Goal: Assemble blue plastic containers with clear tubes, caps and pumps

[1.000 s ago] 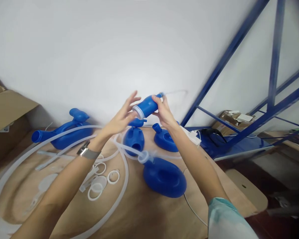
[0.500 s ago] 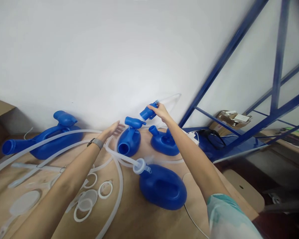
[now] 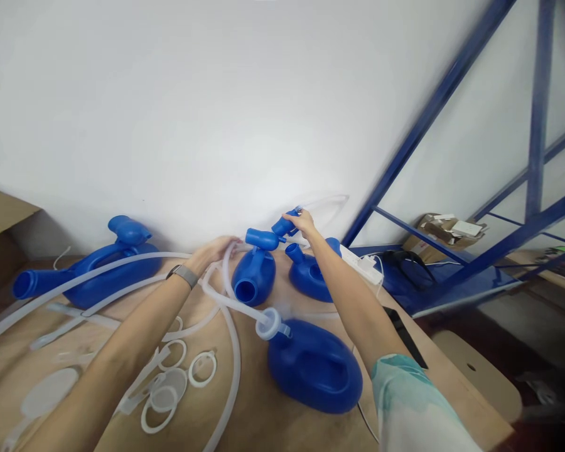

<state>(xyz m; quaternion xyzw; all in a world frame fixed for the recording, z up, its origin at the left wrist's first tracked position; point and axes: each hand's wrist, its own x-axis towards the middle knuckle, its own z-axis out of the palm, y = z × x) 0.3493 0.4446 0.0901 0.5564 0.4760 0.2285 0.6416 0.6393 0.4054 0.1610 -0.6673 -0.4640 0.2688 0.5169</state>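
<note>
My right hand [image 3: 305,223] is closed round a small blue plastic spout piece [image 3: 282,226], held near the wall above the bottles. My left hand [image 3: 220,247] reaches to the back of the table, its fingers closed on a translucent hose [image 3: 227,267]; the fingertips are partly hidden. Just right of that hand stands a blue plastic urinal bottle [image 3: 260,276], a blue spout piece [image 3: 265,239] lying across its top. Another blue bottle [image 3: 306,277] is below my right forearm. In front, a larger blue bottle [image 3: 315,367] has a translucent cap [image 3: 268,323] with a hose attached.
At the left lies a long-necked blue bottle [image 3: 113,279]. Several white rings [image 3: 202,369] and lids [image 3: 51,389] are spread in front of it. A white power strip [image 3: 365,267] and a dark flat device [image 3: 407,339] lie right, beside a blue metal frame [image 3: 433,94]. A cardboard box [image 3: 4,210] stands far left.
My left hand has moved to the hose and closed on it, lifting a loop beside the bottle. My right hand has lowered slightly with the spout piece. The view has shifted a little.
</note>
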